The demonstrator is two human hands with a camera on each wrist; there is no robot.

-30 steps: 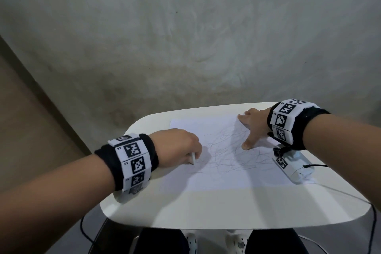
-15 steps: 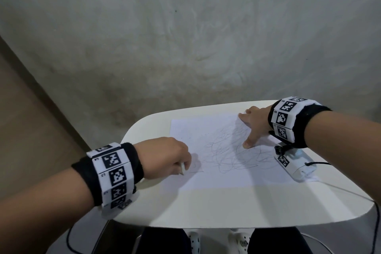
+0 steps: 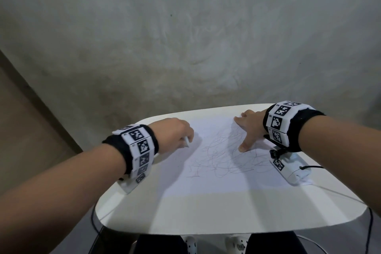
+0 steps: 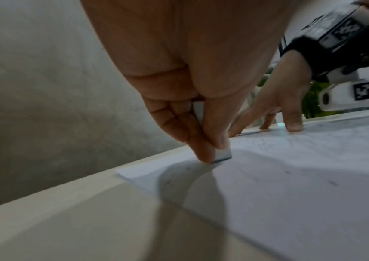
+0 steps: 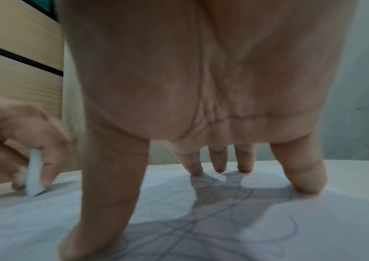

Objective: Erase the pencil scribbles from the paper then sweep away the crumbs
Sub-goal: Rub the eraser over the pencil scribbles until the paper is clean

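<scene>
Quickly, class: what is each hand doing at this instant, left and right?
Left hand: pinches the white eraser, its end on the paper.
Right hand: open, spread fingers pressing the paper flat, holding nothing.

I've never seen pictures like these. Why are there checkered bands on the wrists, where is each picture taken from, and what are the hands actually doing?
There is no machine here, only a person working with bare hands. The wristbands carry printed markers, and a small camera hangs under each wrist. The wide picture comes from a camera on the person's head; the two close ones look along each hand from the wrist. On the white table lies a sheet of paper covered in pencil scribbles. The left hand pinches a small white eraser with its lower edge on the paper near the far left corner. The right hand is spread open, fingertips pressing the paper down.
</scene>
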